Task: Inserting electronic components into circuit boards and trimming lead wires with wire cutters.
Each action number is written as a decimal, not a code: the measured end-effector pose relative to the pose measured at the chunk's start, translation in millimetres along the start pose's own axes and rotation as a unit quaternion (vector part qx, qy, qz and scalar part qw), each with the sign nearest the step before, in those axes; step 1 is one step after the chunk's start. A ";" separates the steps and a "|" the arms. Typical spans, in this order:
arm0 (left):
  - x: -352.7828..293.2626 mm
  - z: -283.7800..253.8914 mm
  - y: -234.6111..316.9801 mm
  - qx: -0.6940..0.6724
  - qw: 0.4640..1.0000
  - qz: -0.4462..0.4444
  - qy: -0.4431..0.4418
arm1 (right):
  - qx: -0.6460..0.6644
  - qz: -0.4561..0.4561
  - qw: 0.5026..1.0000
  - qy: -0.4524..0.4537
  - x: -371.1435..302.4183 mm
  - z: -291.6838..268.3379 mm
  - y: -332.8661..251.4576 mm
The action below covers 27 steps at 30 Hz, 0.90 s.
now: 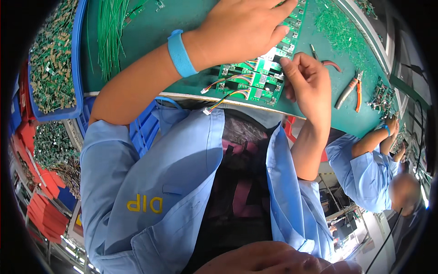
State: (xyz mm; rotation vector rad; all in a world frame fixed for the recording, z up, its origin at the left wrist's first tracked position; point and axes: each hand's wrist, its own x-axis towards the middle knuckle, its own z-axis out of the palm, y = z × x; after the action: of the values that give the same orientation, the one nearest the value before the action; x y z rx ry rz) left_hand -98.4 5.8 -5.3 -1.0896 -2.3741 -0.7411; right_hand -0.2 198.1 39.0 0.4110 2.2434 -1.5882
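Observation:
A panel of joined green circuit boards (273, 78) lies near the front edge of the green mat. Two bundles of coloured wires with white connectors (207, 111) run from its near boards, and one connector hangs past the edge. My left hand (248, 29), with a blue band at the wrist, reaches across the panel, its visible fingers stretched out and partly cut off by the picture's top. At the panel's right side my right hand (310, 82) is closed, the thumb against the curled fingers. Whatever sits in that pinch is hidden.
To the right lie orange-handled pliers (350, 92) and a red-handled tool (331, 64). Green clippings (340, 27) cover the mat behind them. Long green wires (111, 36) lie at left, beside a blue bin (78, 59) of small boards. A co-worker (365, 169) sits at right.

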 end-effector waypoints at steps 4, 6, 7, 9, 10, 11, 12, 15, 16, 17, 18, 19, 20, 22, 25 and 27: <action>3.1 -4.4 5.3 0.018 1.000 0.000 -0.019 | -0.042 0.006 0.999 -0.008 0.8 -7.1 -0.1; 4.7 -3.6 6.4 0.030 0.999 -0.005 -0.036 | -0.075 0.010 0.997 -0.020 1.7 -12.9 -0.2; 6.0 -1.4 4.1 0.032 0.999 0.000 -0.030 | -0.076 0.004 0.997 -0.015 5.4 -18.2 -3.8; 6.0 6.2 1.0 0.037 0.999 0.005 -0.032 | -0.125 -0.029 0.991 0.040 13.7 -35.3 -12.0; 5.7 9.8 0.5 0.036 0.999 0.006 -0.034 | -0.150 -0.042 0.985 0.068 15.5 -45.0 -14.7; 5.4 12.8 -0.5 0.035 0.999 0.007 -0.036 | -0.176 -0.054 0.978 0.096 15.1 -53.9 -15.7; 5.6 13.2 1.7 0.028 0.999 0.009 -0.033 | -0.180 -0.050 0.977 0.101 10.2 -62.6 -9.1; 7.4 8.5 4.2 0.025 0.999 0.004 -0.042 | -0.471 -0.238 0.839 0.133 0.6 -85.7 33.0; 9.3 8.7 3.3 0.028 0.999 0.000 -0.044 | -0.555 -0.298 0.765 0.136 1.5 -93.6 38.3; 9.4 9.4 3.1 0.028 0.999 -0.005 -0.040 | -0.558 -0.301 0.762 0.132 0.7 -99.4 37.3; 9.6 10.7 2.1 0.026 0.999 -0.004 -0.038 | -0.551 -0.294 0.774 0.106 -1.7 -104.9 35.6; 9.0 11.2 -1.5 0.025 0.999 0.000 -0.037 | -0.542 -0.288 0.786 0.081 -3.5 -107.1 34.1; 8.4 11.5 -5.1 0.025 0.999 0.003 -0.036 | -0.532 -0.282 0.797 0.056 -4.9 -108.6 32.6; 7.6 12.1 -11.3 0.029 0.999 0.003 -0.031 | -0.524 -0.280 0.804 0.029 -3.5 -109.9 32.1; 5.9 18.6 -15.8 -0.005 1.000 -0.014 -0.010 | -0.535 -0.223 0.811 0.073 0.0 -112.5 44.2; 5.3 22.0 -17.9 -0.011 1.000 -0.025 0.002 | -0.540 -0.211 0.810 0.085 9.0 -118.2 38.1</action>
State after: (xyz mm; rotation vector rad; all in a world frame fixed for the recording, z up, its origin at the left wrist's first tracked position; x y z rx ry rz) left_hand -118.9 12.6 -24.4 -1.0410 -2.4035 -0.7865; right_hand -6.2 322.4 38.8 -0.3039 3.0451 -0.1597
